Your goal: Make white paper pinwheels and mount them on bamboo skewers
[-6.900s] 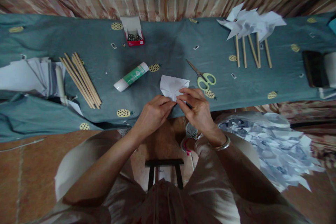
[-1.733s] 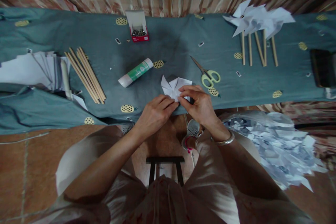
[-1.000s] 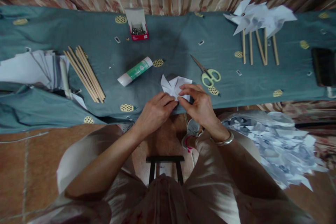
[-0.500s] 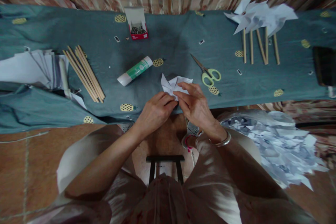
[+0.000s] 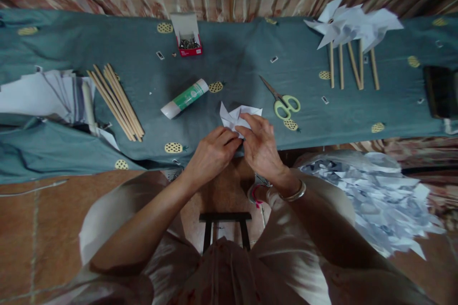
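Note:
A white folded paper pinwheel [image 5: 232, 115] lies near the front edge of the teal cloth-covered table [image 5: 229, 57]. My left hand [image 5: 212, 154] pinches its near side with closed fingers. My right hand [image 5: 260, 145], with a metal bangle on the wrist, lies partly over the paper, its fingers bent and pressing on the folds at the centre. Most of the paper's near half is hidden under both hands.
A glue stick [image 5: 184, 98] lies left of the paper, green-handled scissors [image 5: 282, 100] to its right. Wooden sticks [image 5: 115, 102] and paper sheets [image 5: 36, 95] are at left, a red pin box [image 5: 188, 38] at the back, finished pinwheels [image 5: 352, 33] at right, a bag of paper scraps [image 5: 372, 195] beside my right leg.
The flat paper has been folded into a pinwheel shape. In the last half second my right hand slid left and further over the paper's centre; the left hand stayed in place.

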Demonstrator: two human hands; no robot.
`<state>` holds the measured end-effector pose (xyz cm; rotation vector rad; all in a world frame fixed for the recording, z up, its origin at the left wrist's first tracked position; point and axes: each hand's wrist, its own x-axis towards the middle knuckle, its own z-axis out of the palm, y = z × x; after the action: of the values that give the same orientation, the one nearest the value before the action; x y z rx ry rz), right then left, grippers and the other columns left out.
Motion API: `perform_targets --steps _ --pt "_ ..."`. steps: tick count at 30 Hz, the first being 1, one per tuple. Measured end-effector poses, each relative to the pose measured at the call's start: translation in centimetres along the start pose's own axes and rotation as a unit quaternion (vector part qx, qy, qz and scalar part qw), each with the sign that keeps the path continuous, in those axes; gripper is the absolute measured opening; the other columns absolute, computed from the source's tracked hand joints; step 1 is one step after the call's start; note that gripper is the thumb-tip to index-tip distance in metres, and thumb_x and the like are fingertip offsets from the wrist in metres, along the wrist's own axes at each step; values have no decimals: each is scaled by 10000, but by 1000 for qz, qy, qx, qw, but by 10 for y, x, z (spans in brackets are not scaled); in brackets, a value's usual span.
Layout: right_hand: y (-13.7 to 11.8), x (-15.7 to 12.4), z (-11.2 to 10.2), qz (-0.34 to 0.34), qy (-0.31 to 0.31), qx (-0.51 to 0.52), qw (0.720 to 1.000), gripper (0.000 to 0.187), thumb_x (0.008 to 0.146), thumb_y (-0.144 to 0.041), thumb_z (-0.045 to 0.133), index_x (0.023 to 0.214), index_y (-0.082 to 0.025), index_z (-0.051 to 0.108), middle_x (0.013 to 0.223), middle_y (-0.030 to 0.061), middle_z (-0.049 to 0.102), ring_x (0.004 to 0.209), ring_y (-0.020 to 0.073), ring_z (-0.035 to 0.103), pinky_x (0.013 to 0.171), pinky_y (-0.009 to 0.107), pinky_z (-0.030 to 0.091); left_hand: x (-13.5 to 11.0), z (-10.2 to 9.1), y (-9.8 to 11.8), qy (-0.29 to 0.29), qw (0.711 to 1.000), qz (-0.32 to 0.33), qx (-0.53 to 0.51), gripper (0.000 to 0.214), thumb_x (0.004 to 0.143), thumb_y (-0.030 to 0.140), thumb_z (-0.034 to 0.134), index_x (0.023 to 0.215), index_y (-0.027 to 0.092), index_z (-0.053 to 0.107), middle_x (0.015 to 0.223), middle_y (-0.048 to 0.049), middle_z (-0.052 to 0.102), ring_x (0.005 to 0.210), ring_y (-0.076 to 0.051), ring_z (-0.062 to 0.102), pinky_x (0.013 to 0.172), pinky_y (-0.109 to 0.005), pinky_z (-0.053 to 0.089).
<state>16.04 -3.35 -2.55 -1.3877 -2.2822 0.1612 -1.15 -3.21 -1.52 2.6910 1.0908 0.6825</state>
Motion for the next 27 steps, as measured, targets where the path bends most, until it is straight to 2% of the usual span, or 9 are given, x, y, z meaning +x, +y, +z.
perform_targets --steps 4,11,18,24,27 --pt "2 0 1 -1 5 18 1000 313 909 -97 395 1099 -186 627 1358 100 535 1228 260 456 978 454 438 0 1 -1 1 1000 -2 -4 165 934 144 506 986 119 660 948 -86 665 899 -194 574 768 -316 544" --pt "6 -2 -2 27 30 114 993 374 924 -124 375 1180 -250 616 1359 74 536 1265 255 466 1038 491 428 -1 1 -1 1 1000 0 0 162 937 157 508 1003 120 652 957 -89 660 923 -198 570 787 -318 538" --pt "2 2 0 38 -1 80 996 337 932 -138 400 1140 -264 633 1365 72 532 1260 287 457 1015 537 422 0 1 0 -2 1000 -3 1 161 935 148 509 982 117 660 952 -89 665 899 -198 572 766 -316 542" --pt "1 3 4 31 24 59 997 309 933 -154 410 1093 -248 657 1343 71 561 1229 268 480 970 483 454 1 -1 1 12 1000 -5 -2 132 921 150 541 957 111 662 931 -77 667 879 -195 577 764 -302 541" --pt "4 5 -1 25 44 79 996 336 932 -141 387 1107 -219 663 1319 81 586 1212 252 500 997 473 451 2 -1 1 10 1000 -7 -3 133 927 156 535 959 114 657 922 -76 662 875 -188 578 767 -300 538"
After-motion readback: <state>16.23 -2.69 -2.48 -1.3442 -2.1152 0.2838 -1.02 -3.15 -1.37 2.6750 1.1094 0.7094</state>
